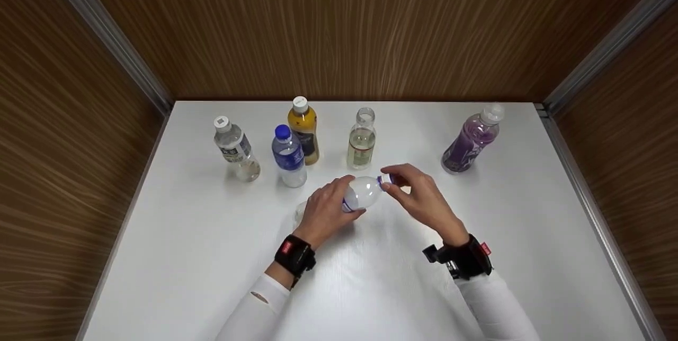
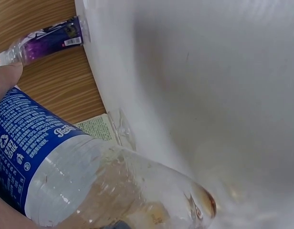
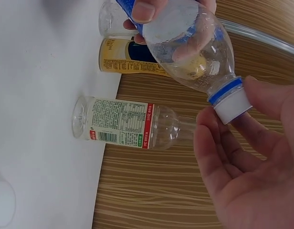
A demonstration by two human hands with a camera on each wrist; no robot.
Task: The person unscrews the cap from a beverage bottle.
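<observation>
My left hand (image 1: 327,208) grips a clear plastic bottle (image 1: 366,191) around its blue label (image 2: 30,143), holding it tilted above the white table. The bottle's neck points right, toward my right hand (image 1: 421,198). Thumb and fingers of that hand pinch the white cap (image 3: 233,106), which sits on the neck above a blue ring. Inside, the bottle looks empty apart from some droplets. Just behind it stands a clear bottle with a pale green label (image 1: 362,145), no cap on its mouth.
Left of the hands stand a blue-capped water bottle (image 1: 289,158), a yellow bottle (image 1: 304,129) with a white cap, and a clear bottle with a white cap (image 1: 235,147). A purple bottle (image 1: 471,140) stands at the back right. Wood-grain panels (image 1: 349,28) enclose the table (image 1: 212,256).
</observation>
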